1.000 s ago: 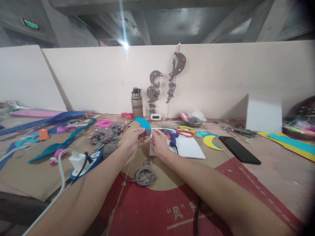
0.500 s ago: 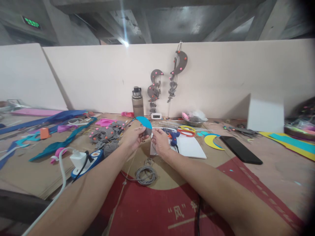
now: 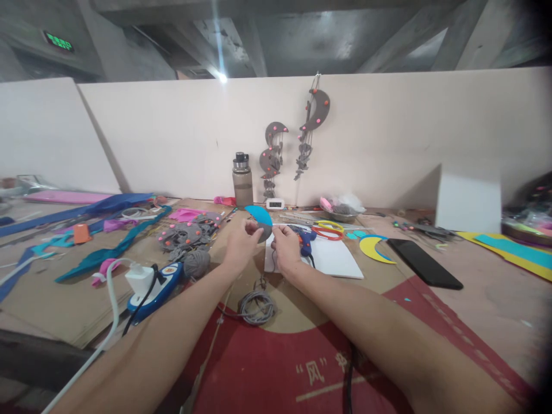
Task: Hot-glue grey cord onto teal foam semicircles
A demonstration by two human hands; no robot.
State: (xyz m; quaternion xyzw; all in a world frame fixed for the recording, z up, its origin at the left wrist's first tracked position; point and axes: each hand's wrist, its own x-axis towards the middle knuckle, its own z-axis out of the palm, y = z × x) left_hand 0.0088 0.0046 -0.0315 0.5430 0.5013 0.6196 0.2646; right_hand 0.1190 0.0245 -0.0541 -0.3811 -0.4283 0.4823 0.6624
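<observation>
My left hand (image 3: 242,241) has its thumb and fingers closed on a blue-and-grey crescent cutout (image 3: 260,215), held up over the cardboard. Pinched at the right edge of that piece is my right hand (image 3: 287,248), from which a thin strand of grey yarn appears to hang. Its fingertips hide the exact contact. Below both hands lies a coil of grey yarn (image 3: 257,307). Just right of my right hand, a blue glue gun (image 3: 307,242) rests on a white pad (image 3: 336,259). Beyond the pad is a yellow-and-blue crescent (image 3: 376,249).
A black phone (image 3: 425,263) lies at the right. Orange and yellow rings (image 3: 328,231) sit behind the pad. To the left are a blue power strip (image 3: 157,290), a yarn ball (image 3: 197,263) and grey felt pieces (image 3: 185,234). A bottle (image 3: 242,181) stands by the white board.
My left hand has turned and shifted its grip, and the crescent cutout has tilted slightly, showing more of its grey part. My right hand stays close to its edge.
</observation>
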